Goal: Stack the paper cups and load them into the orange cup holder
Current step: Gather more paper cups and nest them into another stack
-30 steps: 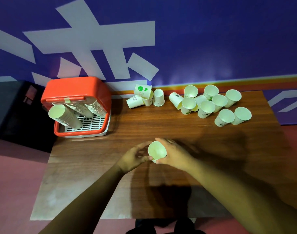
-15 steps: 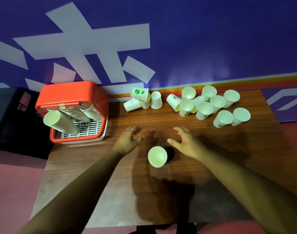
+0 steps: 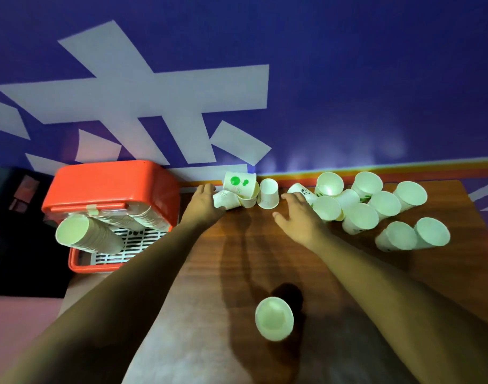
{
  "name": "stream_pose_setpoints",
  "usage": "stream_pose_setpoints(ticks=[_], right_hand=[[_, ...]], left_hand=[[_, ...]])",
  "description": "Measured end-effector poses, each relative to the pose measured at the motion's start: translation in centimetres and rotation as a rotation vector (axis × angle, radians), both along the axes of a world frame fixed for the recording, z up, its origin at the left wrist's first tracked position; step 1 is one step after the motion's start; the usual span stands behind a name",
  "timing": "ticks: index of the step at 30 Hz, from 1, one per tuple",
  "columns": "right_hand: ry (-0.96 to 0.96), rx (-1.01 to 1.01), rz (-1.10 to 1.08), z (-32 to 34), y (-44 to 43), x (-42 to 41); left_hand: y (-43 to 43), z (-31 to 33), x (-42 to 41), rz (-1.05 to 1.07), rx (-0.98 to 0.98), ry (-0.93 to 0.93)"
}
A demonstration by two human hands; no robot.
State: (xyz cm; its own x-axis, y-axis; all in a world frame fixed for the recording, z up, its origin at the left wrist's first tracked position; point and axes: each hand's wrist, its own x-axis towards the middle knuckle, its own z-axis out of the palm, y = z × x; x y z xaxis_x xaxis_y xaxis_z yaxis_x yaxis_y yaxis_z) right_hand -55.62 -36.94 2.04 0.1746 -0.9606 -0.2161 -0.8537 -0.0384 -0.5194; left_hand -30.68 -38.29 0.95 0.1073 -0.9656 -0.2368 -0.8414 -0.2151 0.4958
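Along the far edge of a wooden table (image 3: 237, 259), seen from above by a head-worn camera, both of a person's bare arms stretch forward; the left hand (image 3: 205, 202) lies with fingers straight and relaxed, its fingertips touching a tipped cup (image 3: 223, 199) that lies on its side; whether the thumb curls under that cup cannot be told; just beside it a green-dotted cup (image 3: 238, 182) leans on another cup, and an upturned cup (image 3: 268, 194) stands base up next to them; the right hand (image 3: 298, 214) is spread open, thumb apart, holding nothing, its fingertips near a lying cup (image 3: 301, 189) at the left side of a loose cluster of cups (image 3: 362, 214); that cluster fills the far right corner, most cups tilted or on their sides with pale mouths facing the camera, several touching; at the far left corner sits the orange cup holder (image 3: 110, 187), its lid raised, with stacked cups (image 3: 85, 236) leaning out over a white slatted tray; near the front edge, between the two forearms and well apart from all the others, a single paper cup (image 3: 274, 318) stands upright, mouth up; behind the table rises a purple wall (image 3: 348, 79) with white angular shapes.
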Motion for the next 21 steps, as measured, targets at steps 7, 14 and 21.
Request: stream_pose_setpoints(ticks=[7,14,21], right_hand=[[-0.109,0.004,-0.054,-1.8,-4.8,4.4],[-0.35,0.159,-0.212,-2.9,-5.3,7.2],[-0.632,0.078,-0.155,-0.1,-4.3,7.4]], left_hand=[[-3.9,-1.6,-0.3,-0.247,-0.072,-0.036],[-3.7,-2.9,-0.9,-0.378,-0.114,0.042],[-2.2,-2.1,0.9,-0.253,-0.212,0.218]])
